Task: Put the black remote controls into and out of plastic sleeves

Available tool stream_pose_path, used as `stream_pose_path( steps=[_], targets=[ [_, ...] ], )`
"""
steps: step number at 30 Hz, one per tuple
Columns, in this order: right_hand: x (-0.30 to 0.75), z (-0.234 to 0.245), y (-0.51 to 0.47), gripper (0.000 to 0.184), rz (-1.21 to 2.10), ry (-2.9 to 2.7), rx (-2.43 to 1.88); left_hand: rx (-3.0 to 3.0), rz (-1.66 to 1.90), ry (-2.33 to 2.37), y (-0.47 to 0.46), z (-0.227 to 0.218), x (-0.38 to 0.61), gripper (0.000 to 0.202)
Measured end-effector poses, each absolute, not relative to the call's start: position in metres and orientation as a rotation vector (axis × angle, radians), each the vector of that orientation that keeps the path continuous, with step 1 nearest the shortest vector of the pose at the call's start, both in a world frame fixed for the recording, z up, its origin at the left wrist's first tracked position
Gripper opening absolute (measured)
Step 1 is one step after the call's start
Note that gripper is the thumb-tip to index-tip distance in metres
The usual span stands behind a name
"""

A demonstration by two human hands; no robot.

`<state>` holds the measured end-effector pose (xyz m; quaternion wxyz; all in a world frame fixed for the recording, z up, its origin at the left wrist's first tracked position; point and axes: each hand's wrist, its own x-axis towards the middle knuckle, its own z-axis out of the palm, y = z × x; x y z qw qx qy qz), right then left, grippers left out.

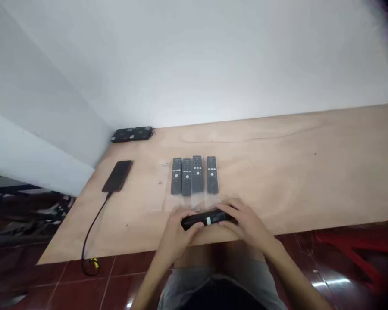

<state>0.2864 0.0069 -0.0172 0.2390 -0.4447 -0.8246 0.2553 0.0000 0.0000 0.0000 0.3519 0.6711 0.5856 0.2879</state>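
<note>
Close to the table's front edge, both hands hold a black remote control [208,218] sideways, with a small pale label on the side facing up. My left hand [178,228] grips its left end between thumb and fingers. Around the right end, my right hand [237,219] is closed, thumb below and fingers above. Just beyond the hands lie several dark grey remotes with buttons up: one at the left [176,175], one beside it [186,176], a third [198,174] and one set slightly apart [212,174]. Some appear to be in clear plastic sleeves.
A clear plastic sleeve [158,193] lies left of the remotes. Farther left, a phone [117,176] has a black cable [92,234] hanging over the edge. Two black boxes [131,134] stand by the wall [213,64]. The wooden table [278,172] extends right.
</note>
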Motion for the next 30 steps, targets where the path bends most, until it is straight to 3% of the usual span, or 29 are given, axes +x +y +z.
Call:
stream_pose_path(
  steps=[4, 11, 20, 30],
  targets=[
    [0.288, -0.015, 0.007, 0.048, 0.667, -2.267, -1.254, 1.854, 0.782, 1.502, -0.002, -0.005, 0.0, 0.021],
    [0.29, -0.015, 0.006, 0.048, 0.659, -2.277, -1.216, 2.207, 0.676, 1.334, -0.005, -0.001, -0.014, 0.053],
    [0.292, -0.016, 0.006, 0.043, 0.695, -2.245, -1.16, 1.951, 0.88, 1.256, 0.002, -0.007, -0.046, 0.042],
    [0.293, -0.018, 0.005, 0.044, 0.662, -2.249, -1.158, 1.685, 0.961, 1.244, -0.007, -0.013, -0.07, 0.043]
  ],
)
